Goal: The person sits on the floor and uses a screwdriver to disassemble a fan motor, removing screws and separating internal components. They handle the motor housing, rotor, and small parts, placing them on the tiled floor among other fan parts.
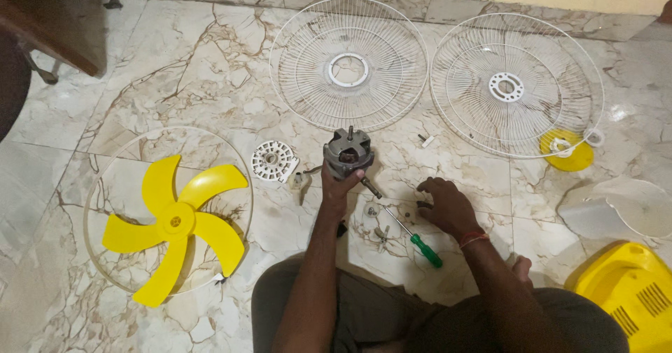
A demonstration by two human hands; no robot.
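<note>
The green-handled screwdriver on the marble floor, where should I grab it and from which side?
Take the green-handled screwdriver by its green plastic handle, coming from above on the right. It lies flat and slanted, handle end nearest the person, with the thin metal shaft pointing up-left toward the grey fan motor in the left hand. The right hand is closest.

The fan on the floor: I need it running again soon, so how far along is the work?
Done: the fan is fully apart, with two white grilles and the yellow blade laid out on the floor. In hand: the left hand grips the bare motor; the right hand rests on small parts beside the screwdriver. Left: nothing is refitted yet.
</note>
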